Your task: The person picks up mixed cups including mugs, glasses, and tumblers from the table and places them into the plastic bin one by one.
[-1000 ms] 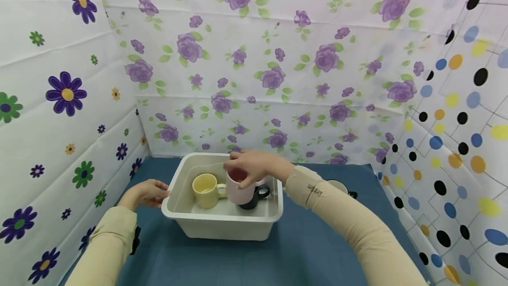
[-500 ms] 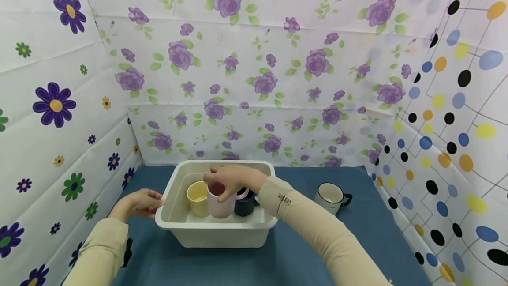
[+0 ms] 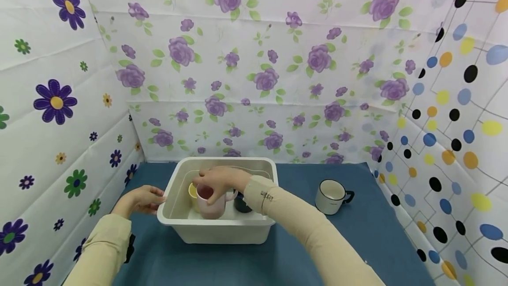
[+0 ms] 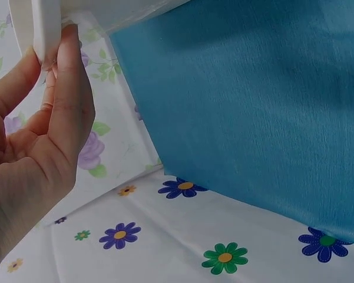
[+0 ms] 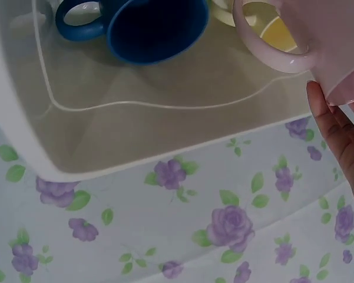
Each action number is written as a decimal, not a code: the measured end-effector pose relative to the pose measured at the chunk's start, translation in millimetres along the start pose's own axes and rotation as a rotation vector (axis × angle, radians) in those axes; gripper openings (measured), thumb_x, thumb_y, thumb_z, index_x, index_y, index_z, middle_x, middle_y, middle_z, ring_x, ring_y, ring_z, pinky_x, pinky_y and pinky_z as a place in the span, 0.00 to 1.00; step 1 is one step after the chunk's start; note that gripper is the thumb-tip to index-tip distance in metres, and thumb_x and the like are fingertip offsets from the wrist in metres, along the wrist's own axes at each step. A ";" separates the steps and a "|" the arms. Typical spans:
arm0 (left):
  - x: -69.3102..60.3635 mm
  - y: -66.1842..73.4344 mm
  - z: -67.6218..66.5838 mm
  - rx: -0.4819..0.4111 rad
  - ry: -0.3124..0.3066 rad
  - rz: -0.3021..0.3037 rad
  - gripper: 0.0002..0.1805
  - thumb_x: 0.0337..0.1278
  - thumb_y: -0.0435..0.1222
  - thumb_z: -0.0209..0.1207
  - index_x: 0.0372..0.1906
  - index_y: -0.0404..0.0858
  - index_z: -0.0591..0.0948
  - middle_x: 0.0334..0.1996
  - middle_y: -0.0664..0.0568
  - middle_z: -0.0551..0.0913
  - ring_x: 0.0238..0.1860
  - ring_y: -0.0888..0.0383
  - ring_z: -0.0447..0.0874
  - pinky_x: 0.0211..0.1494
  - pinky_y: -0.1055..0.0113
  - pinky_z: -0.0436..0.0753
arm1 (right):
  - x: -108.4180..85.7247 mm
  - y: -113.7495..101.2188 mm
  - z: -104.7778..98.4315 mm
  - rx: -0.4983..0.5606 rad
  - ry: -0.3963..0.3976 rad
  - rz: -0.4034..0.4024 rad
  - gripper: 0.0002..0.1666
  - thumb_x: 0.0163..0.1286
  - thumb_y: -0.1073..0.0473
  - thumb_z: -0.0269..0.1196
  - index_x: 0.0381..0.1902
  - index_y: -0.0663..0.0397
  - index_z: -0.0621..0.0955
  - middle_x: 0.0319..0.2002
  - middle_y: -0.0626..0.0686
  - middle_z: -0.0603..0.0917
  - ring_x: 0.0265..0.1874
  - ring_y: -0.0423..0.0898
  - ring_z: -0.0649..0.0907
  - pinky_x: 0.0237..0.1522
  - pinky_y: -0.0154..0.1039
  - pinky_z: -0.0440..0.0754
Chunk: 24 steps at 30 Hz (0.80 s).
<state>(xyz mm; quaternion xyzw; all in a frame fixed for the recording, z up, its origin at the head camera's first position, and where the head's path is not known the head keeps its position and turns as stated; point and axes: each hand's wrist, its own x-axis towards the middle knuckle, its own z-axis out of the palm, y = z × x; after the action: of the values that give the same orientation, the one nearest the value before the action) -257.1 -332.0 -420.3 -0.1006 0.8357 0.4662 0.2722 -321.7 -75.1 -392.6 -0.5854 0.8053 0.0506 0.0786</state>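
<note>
Bench [image 3: 222, 264] bears the pale basin [image 3: 216, 233]. Left hand [image 3: 140, 198] pinches its rim, apparently to steady it. Right hand [image 3: 220, 181] is clamped on the pink mug [image 3: 212, 210] at its mouth, inside the basin, presumably for clearance below. Against the earlier frame, this mug stands farther left, hiding more of the yellow mug [image 3: 192, 190].

Blue tabletop [image 3: 222, 264] — white tub [image 3: 222, 233], black-handled mug [image 3: 328, 203] just beside.

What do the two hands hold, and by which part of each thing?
The right hand holds the pink mug near its rim, not by the handle. The left hand pinches the white tub by its left rim.
</note>
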 end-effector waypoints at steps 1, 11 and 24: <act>-0.2 1.0 -0.3 0.004 0.001 -0.001 0.23 0.62 0.34 0.58 0.53 0.22 0.68 0.34 0.43 0.78 0.32 0.57 0.79 0.38 0.65 0.84 | 3.8 -0.4 0.6 -0.006 -0.005 -0.016 0.31 0.60 0.43 0.63 0.58 0.45 0.69 0.49 0.48 0.73 0.41 0.39 0.74 0.45 0.28 0.73; -4.3 9.0 -1.7 0.045 0.043 -0.010 0.19 0.65 0.31 0.53 0.54 0.21 0.67 0.33 0.44 0.78 0.29 0.58 0.77 0.35 0.67 0.84 | 32.5 -9.5 10.4 -0.002 -0.037 -0.071 0.38 0.58 0.41 0.65 0.62 0.48 0.68 0.53 0.48 0.73 0.44 0.38 0.74 0.48 0.25 0.73; -8.5 10.0 2.4 0.083 0.045 -0.015 0.16 0.65 0.30 0.53 0.51 0.22 0.69 0.31 0.43 0.78 0.28 0.58 0.77 0.35 0.67 0.84 | 44.6 -16.0 36.9 -0.015 -0.055 -0.093 0.32 0.58 0.43 0.66 0.59 0.42 0.71 0.48 0.45 0.74 0.44 0.37 0.73 0.47 0.24 0.71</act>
<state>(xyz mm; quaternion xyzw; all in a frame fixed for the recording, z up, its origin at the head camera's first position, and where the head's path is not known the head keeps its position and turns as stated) -253.3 -325.2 -409.4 -0.1062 0.8594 0.4268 0.2607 -317.5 -115.4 -437.0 -0.6211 0.7744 0.0692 0.0987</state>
